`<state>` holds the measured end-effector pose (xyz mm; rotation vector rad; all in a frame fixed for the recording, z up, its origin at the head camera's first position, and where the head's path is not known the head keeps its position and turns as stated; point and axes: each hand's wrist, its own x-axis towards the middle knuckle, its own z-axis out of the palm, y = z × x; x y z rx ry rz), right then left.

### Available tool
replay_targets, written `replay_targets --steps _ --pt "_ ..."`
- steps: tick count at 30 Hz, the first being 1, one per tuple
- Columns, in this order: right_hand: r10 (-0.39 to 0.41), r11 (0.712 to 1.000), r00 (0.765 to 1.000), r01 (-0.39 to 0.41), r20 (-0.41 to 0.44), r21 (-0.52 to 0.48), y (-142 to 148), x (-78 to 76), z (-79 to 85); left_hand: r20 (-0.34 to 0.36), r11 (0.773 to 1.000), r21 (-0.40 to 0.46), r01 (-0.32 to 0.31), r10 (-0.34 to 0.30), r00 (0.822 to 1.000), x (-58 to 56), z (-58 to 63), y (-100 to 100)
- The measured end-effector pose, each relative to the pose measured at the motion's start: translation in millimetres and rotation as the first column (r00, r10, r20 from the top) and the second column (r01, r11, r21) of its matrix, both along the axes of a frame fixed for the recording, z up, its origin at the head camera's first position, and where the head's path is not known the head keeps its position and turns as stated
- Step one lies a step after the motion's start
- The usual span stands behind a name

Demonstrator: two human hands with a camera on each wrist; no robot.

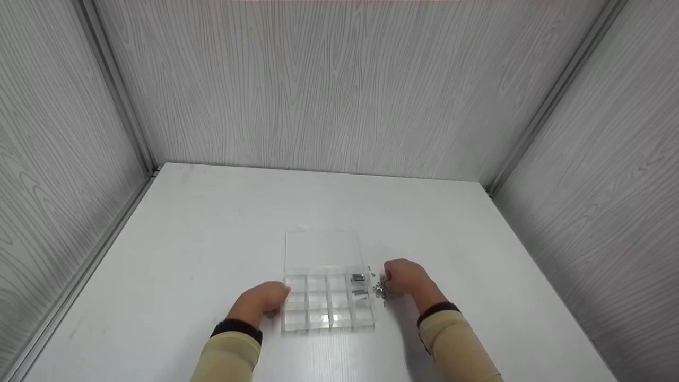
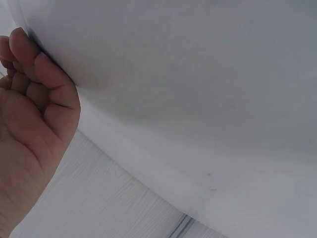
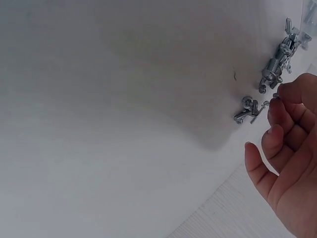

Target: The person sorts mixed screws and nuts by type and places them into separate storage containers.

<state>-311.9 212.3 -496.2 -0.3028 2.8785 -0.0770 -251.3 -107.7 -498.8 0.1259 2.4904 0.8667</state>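
Your left hand (image 1: 260, 299) is at the left side of the clear compartment box (image 1: 318, 301), thumb at the rim and fingers curled in, pinching that edge; your right hand (image 1: 407, 278) is just beyond the box's right side, thumb and index finger pressed together on a small metal piece (image 3: 276, 95), too small to tell its kind, while the other fingers are bent and slightly spread; the box sits on the white table (image 1: 223, 212) between your hands, its clear lid (image 1: 322, 249) open and lying back on the far side; in the right-hand column, the far compartment holds metal parts (image 1: 358, 277), with more pieces (image 1: 360, 292) lying nearer you in that column; a pile of screws and other hardware (image 3: 277, 62) lies on the table between the box and your right hand, with a smaller cluster of hardware (image 3: 246, 110) just beside it, near your fingertips; you have black bands (image 1: 237, 328) at both wrists, over cream sleeves (image 1: 225, 358); grey wood-grain panels (image 1: 297, 85) stand around the table's back and sides
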Motion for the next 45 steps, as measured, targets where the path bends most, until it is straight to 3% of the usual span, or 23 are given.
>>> replay_targets --steps 7,13,18,25,30,36,41,45 --pt "0.032 0.989 0.999 -0.037 -0.043 -0.144 -16.5 -2.5 11.5 -0.016 1.0 -0.011 0.007 -0.007 1.0 1.0 -1.2 -1.3" --pt "0.162 0.955 0.972 -0.199 -0.173 -0.219 -37.2 -0.5 16.1 0.007 1.0 0.014 -0.024 0.024 1.0 1.1 -1.0 -0.7" --pt "0.246 0.935 0.949 -0.286 -0.198 -0.21 -57.1 2.8 17.0 0.008 1.0 0.011 -0.007 0.007 1.0 -0.3 -1.5 -0.4" --pt "0.329 0.921 0.915 -0.366 -0.235 -0.136 -74.0 4.3 14.3 0.025 0.999 0.034 -0.034 0.033 0.999 -0.9 -2.7 -0.5" --pt "0.331 0.923 0.913 -0.365 -0.237 -0.118 -76.6 5.2 14.1 0.023 0.999 0.029 -0.026 0.026 0.999 -1.1 -2.9 -1.2" --pt "0.322 0.927 0.929 -0.349 -0.184 -0.137 -72.8 4.4 16.1 0.027 1.0 0.015 -0.019 0.019 0.999 -1.6 -1.6 -0.7" --pt "0.27 0.937 0.949 -0.298 -0.162 -0.183 -61.7 1.1 20.8 0.031 1.0 0.004 0.001 -0.001 1.0 0.6 3.3 0.1" --pt "0.22 0.944 0.963 -0.251 -0.155 -0.215 -46.5 -1.1 21.7 0.033 1.0 0.009 -0.021 0.02 0.999 1.9 2.7 0.7"
